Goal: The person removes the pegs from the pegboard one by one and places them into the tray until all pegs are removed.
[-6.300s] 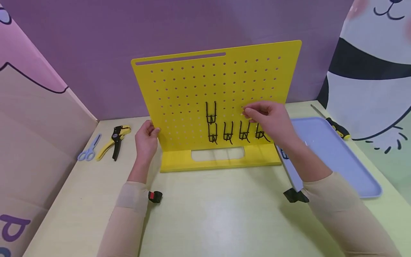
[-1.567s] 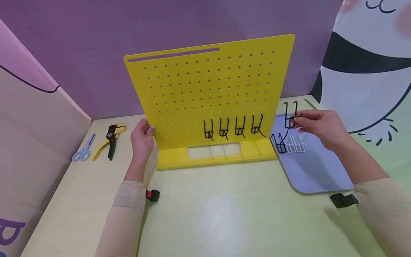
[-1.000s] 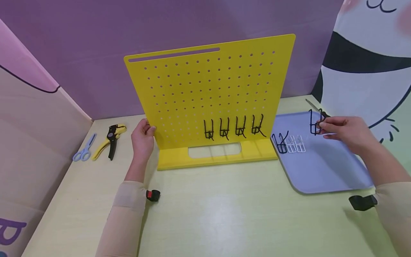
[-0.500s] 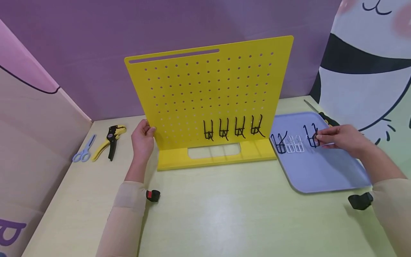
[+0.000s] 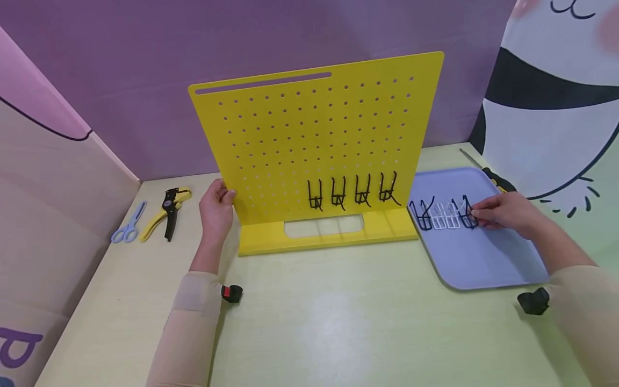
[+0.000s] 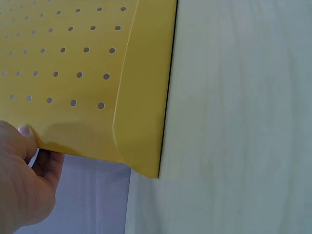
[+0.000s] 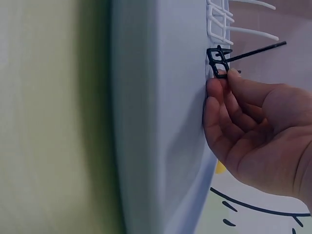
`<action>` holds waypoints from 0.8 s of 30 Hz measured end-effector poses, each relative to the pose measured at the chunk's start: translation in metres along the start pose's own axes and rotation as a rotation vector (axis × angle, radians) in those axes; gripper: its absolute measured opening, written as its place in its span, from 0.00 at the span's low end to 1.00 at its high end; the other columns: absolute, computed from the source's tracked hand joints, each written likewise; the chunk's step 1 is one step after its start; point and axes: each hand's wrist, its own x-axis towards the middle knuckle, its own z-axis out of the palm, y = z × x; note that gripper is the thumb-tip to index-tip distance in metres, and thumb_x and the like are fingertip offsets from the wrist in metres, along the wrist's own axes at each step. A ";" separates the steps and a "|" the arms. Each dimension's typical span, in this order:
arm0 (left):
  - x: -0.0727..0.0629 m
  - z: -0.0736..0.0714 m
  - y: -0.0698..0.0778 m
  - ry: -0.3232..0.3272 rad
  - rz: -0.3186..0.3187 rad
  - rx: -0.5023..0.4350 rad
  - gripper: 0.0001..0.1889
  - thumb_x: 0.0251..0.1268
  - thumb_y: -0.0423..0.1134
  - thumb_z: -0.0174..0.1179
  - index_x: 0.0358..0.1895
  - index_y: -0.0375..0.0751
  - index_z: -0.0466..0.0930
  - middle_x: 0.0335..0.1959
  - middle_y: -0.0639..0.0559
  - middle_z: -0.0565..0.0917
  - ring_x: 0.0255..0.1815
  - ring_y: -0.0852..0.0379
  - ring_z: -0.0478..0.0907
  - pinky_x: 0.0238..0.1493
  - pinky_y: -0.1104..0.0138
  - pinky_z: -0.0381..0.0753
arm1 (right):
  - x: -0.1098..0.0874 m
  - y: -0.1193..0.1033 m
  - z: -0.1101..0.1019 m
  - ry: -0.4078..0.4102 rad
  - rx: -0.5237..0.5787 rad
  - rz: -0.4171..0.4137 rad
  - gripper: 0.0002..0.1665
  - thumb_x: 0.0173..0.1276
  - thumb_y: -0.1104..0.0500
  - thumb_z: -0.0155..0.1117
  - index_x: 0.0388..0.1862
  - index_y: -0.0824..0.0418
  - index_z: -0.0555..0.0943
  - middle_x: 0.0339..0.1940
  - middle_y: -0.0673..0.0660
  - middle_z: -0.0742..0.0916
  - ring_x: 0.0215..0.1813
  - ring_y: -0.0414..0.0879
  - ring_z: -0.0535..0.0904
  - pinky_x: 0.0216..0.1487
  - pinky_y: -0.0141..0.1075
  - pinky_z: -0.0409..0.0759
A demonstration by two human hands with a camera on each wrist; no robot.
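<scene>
Pale-sleeved left arm (image 5: 188, 320) extended forward, left hand (image 5: 216, 209) pinching between thumb and fingers, right arm (image 5: 577, 301) extended forward and angled inward, right hand (image 5: 508, 212) pinching at thumb and fingertip, its other fingers curled, hands well apart

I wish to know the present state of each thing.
Left hand: grips edge of pegboard.
Right hand: pinches a black hook.
Pegboard: standing, four black hooks mounted.
Tray: on table, bearing hooks.
White hooks: two, lying in tray.
Another black hook: unheld, in tray.
Scissors: blades look closed.
Wire stripper: handles apart.
Screwdriver: lying beside tray.
</scene>
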 end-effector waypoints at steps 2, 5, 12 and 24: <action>0.000 0.000 0.000 0.002 -0.002 -0.001 0.13 0.75 0.29 0.56 0.58 0.37 0.79 0.45 0.43 0.83 0.43 0.52 0.76 0.51 0.65 0.79 | 0.002 0.001 0.002 0.017 -0.002 0.001 0.26 0.73 0.62 0.64 0.58 0.83 0.74 0.38 0.63 0.88 0.35 0.45 0.84 0.37 0.36 0.86; 0.000 0.000 0.000 0.002 -0.006 -0.001 0.12 0.75 0.29 0.56 0.58 0.37 0.79 0.44 0.43 0.83 0.43 0.52 0.76 0.50 0.65 0.78 | 0.002 -0.001 0.003 0.024 0.027 0.002 0.25 0.73 0.64 0.64 0.58 0.84 0.73 0.39 0.64 0.88 0.35 0.45 0.84 0.37 0.38 0.86; 0.000 0.000 -0.001 0.003 0.006 0.025 0.12 0.75 0.30 0.56 0.57 0.37 0.79 0.45 0.43 0.84 0.43 0.52 0.76 0.48 0.66 0.78 | 0.004 0.003 0.001 0.023 -0.016 0.021 0.25 0.71 0.61 0.68 0.55 0.82 0.77 0.39 0.64 0.87 0.34 0.48 0.87 0.37 0.38 0.86; 0.000 0.000 0.001 -0.002 0.006 0.006 0.12 0.76 0.29 0.56 0.57 0.37 0.79 0.46 0.42 0.84 0.45 0.51 0.78 0.50 0.63 0.80 | -0.013 -0.026 -0.016 0.336 -0.114 0.106 0.28 0.77 0.50 0.60 0.60 0.74 0.77 0.47 0.74 0.85 0.45 0.63 0.84 0.34 0.35 0.80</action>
